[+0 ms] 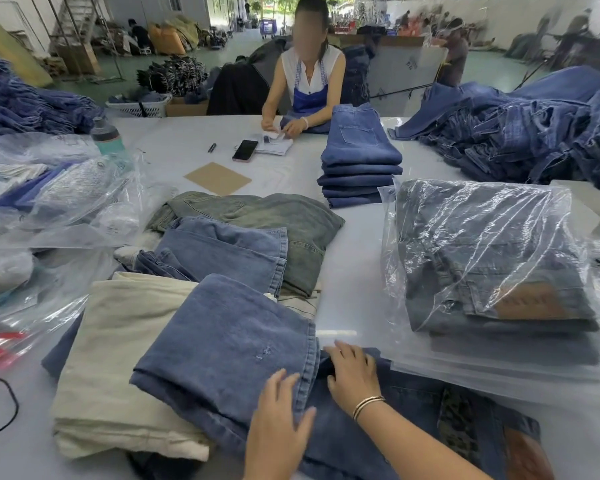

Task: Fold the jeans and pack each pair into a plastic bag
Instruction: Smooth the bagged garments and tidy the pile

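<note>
Denim in mid blue, the jeans (229, 344) lie half folded at the near edge of the white table (354, 271). Both hands rest flat on the fold — left hand (278, 417) spread on the hem, right hand (352, 372) with fingers loosely bent over the darker layer. The fold could likely slip sideways off the cream trousers (118, 358) beneath. Bagged jeans (482, 258) sit right. Beyond, a warehouse — heaps of denim, a seated worker (309, 81).
</note>
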A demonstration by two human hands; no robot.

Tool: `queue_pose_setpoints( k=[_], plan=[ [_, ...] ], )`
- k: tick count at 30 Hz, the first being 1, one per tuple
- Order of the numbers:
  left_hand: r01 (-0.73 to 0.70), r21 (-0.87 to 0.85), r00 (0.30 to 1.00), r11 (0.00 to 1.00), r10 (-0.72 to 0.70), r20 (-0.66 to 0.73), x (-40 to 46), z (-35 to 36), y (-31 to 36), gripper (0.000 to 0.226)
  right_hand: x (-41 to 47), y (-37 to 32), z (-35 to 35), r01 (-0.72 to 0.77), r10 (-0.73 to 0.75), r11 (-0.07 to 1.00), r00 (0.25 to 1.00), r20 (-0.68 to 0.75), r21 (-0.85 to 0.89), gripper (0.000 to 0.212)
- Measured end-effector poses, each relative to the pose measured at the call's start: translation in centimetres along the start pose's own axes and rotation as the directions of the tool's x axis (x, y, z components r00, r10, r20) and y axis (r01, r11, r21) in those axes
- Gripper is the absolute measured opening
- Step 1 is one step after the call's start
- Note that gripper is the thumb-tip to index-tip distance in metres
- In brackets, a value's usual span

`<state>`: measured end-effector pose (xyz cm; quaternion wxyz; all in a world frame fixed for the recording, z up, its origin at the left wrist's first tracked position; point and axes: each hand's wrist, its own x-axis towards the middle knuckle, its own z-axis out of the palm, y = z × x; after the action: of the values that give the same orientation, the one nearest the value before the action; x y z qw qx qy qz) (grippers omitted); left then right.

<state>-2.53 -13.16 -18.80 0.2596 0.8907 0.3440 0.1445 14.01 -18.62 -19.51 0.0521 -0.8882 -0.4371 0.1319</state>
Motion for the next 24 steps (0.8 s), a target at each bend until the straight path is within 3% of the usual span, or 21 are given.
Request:
queue_pose_setpoints(
  k=[1, 3, 6, 9, 10, 12, 14, 15, 16, 17, 18, 19, 20, 21, 23, 24],
  plan=[
    [0.103, 0.131, 0.990, 0.986, -0.115, 0.086, 0.1, 1.2, 0.2, 0.082, 0.0, -0.1, 0.3, 0.006, -0.004, 1.000, 0.997, 0.071, -0.030, 0.044],
    [0.196, 0.309, 0.968, 0.931, -0.234, 0.093, 0.9, 2.5, 0.1, 0.105, -0.1, 0.0, 0.9, 0.025, -0.013, 0.996, 0.990, 0.143, -0.083, 0.044],
    [0.161, 0.413, 0.980, 0.896, -0.193, 0.037, 2.3, 2.1, -0.4, 0.090, -0.1, 0.5, 1.1, 0.056, -0.035, 0.990, 0.986, 0.165, -0.127, 0.044],
    [0.007, 0.376, 1.000, 0.927, -0.015, 0.018, 3.7, 0.2, -1.1, 0.070, 0.6, 0.4, 0.6, 0.032, -0.011, 0.994, 0.982, 0.186, -0.108, 0.041],
    [0.006, 0.334, 0.997, 0.943, -0.031, 0.068, 3.9, -0.6, -1.7, 0.059, 0.8, 0.2, 0.3, 0.010, 0.008, 0.996, 0.981, 0.194, -0.091, 0.040],
    [0.149, 0.174, 0.982, 0.973, -0.166, 0.090, 4.1, -1.6, -3.4, 0.037, 1.1, -0.2, 0.0, -0.016, 0.032, 0.997, 0.978, 0.207, -0.080, 0.040],
    [0.349, -0.141, 0.934, 0.926, -0.332, 0.132, 4.4, -2.7, -3.9, 0.027, 1.3, -0.5, 0.1, -0.028, 0.046, 0.996, 0.977, 0.210, -0.090, 0.042],
    [0.411, -0.379, 0.911, 0.829, -0.358, 0.204, 4.7, -3.6, -3.9, 0.024, 1.4, -0.7, 0.2, -0.032, 0.050, 0.995, 0.978, 0.202, -0.092, 0.043],
    [0.447, -0.644, 0.895, 0.622, -0.306, 0.326, 5.2, -4.7, -3.6, 0.027, 1.5, -0.7, 0.2, -0.034, 0.052, 0.995, 0.978, 0.201, -0.092, 0.043],
    [0.457, -0.840, 0.890, 0.293, -0.138, 0.435, 5.5, -5.6, -3.7, 0.033, 1.5, -0.8, 0.1, -0.033, 0.051, 0.995, 0.978, 0.204, -0.092, 0.043],
    [0.483, -0.876, 0.872, -0.002, -0.089, 0.481, 5.5, -6.7, -4.1, 0.035, 1.6, -0.8, -0.1, -0.028, 0.048, 0.995, 0.975, 0.216, -0.099, 0.042],
    [0.490, -0.847, 0.821, -0.206, -0.218, 0.528, 5.6, -7.4, -4.9, 0.028, 1.8, -0.8, -0.1, -0.013, 0.037, 0.994, 0.974, 0.222, -0.108, 0.042],
    [0.458, -0.846, 0.789, -0.271, -0.314, 0.528, 5.8, -8.1, -6.0, 0.012, 2.0, -0.7, -0.2, 0.002, 0.026, 0.993, 0.973, 0.230, -0.121, 0.041],
    [0.420, -0.887, 0.759, -0.194, -0.461, 0.460, 5.7, -9.0, -7.1, 0.011, 2.0, -0.7, -0.4, 0.010, 0.020, 0.992, 0.973, 0.232, -0.129, 0.041],
    [0.243, -0.966, 0.787, -0.093, -0.563, 0.252, 5.9, -10.7, -9.0, 0.012, 2.3, -0.7, -0.4, 0.002, 0.031, 0.991, 0.971, 0.236, -0.135, 0.046],
    [0.155, -0.986, 0.795, -0.066, -0.584, 0.164, 6.1, -11.9, -9.6, 0.024, 2.5, -0.7, -0.4, -0.013, 0.049, 0.989, 0.968, 0.247, -0.146, 0.049]
  ],
)
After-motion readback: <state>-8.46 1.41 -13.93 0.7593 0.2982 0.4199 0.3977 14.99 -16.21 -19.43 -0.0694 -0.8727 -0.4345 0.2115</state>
